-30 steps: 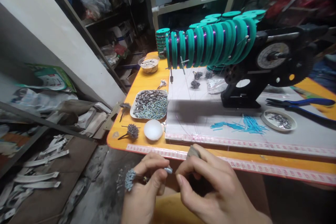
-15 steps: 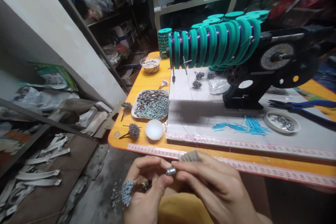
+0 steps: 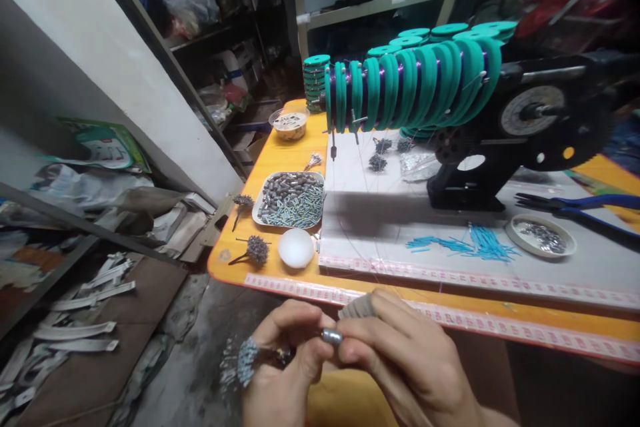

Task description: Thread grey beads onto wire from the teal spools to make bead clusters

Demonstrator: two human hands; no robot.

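Observation:
Below the table's front edge, my left hand (image 3: 290, 360) pinches a small shiny grey lead sinker (image 3: 332, 335) between thumb and forefinger. A bundle of blue-grey stoppers (image 3: 247, 361) on thin wires sticks out from the left side of that hand. My right hand (image 3: 415, 353) is closed, its thumb and forefinger meeting at the sinker's right end. One right finger wears a ribbed grey cloth cover (image 3: 357, 307). Any fine line between the fingertips is too small to make out.
Behind the hands, the yellow table (image 3: 225, 240) carries a tray (image 3: 255, 213) of sinkers and blue-green tubes, a white dome (image 3: 296, 249), blue sticks (image 3: 483, 243), a dish (image 3: 515, 240) of metal bits and pliers (image 3: 575, 207). Green spools (image 3: 415, 87) hang on a black machine (image 3: 465, 180).
Both hands and the sinker have shifted slightly right and down. The sinker stays between the fingertips, and the whole view has slid a little.

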